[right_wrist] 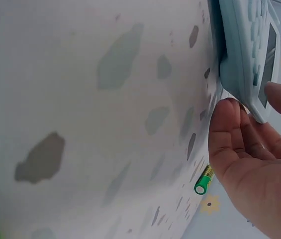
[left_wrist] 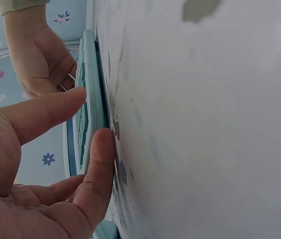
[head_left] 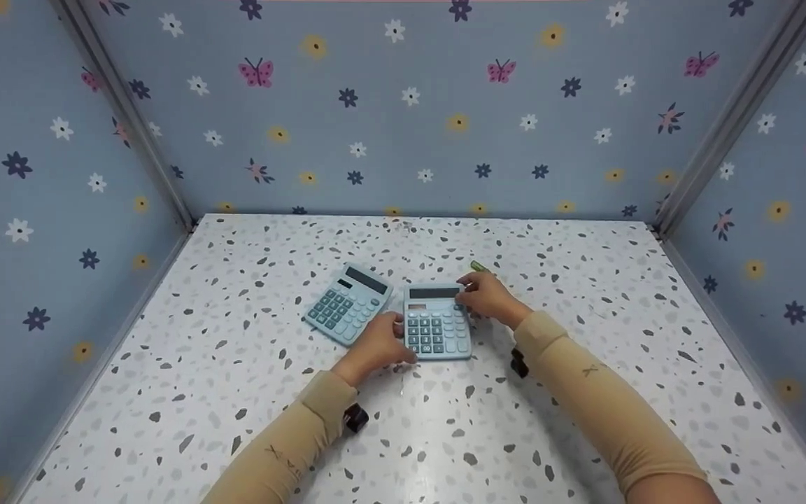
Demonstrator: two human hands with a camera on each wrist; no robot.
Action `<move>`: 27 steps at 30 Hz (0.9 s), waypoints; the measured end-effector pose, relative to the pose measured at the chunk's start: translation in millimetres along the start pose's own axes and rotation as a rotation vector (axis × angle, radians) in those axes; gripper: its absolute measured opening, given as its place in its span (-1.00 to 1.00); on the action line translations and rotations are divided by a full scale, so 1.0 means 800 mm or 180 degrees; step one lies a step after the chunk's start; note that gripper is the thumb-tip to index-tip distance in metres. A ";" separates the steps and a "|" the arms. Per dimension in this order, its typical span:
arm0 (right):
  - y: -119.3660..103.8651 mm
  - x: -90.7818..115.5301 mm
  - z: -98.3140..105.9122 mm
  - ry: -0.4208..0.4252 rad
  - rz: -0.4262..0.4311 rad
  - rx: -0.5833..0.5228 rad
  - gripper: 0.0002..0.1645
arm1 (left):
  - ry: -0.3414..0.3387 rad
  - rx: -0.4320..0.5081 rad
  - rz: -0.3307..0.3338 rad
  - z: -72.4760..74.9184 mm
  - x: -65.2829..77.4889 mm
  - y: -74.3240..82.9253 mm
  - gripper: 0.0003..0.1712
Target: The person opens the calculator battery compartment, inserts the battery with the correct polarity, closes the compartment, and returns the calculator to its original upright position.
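The head view looks forward and down from above, at some distance, with the patterned wall (head_left: 403,91) across the top of the frame and the left hand (head_left: 376,341) and right hand (head_left: 490,297) near its centre. The left wrist view sits low and close, turned sideways, the tabletop (left_wrist: 205,124) filling its right side; the right wrist view, also low and sideways, has it at left. All three share the calculator (head_left: 453,329) between the hands.
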State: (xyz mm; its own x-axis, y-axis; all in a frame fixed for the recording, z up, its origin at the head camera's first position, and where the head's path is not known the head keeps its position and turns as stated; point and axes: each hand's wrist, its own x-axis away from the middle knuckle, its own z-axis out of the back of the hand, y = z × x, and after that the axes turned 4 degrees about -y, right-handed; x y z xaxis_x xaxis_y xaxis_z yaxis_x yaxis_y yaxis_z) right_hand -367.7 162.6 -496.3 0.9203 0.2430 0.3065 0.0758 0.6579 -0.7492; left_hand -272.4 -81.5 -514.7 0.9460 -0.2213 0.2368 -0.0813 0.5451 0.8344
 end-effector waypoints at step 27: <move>-0.011 -0.008 0.007 -0.0041 -0.0252 0.0087 -0.57 | -0.0017 -0.0157 -0.0116 -0.010 -0.002 0.005 -0.04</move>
State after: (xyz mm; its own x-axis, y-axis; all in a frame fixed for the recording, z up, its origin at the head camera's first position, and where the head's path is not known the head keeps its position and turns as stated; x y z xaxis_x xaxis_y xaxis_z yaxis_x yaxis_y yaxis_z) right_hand -376.2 159.1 -488.8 0.9069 0.1985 0.3717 0.1374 0.6946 -0.7062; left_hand -271.5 -72.7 -515.3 0.9464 -0.2459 0.2095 -0.0313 0.5756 0.8171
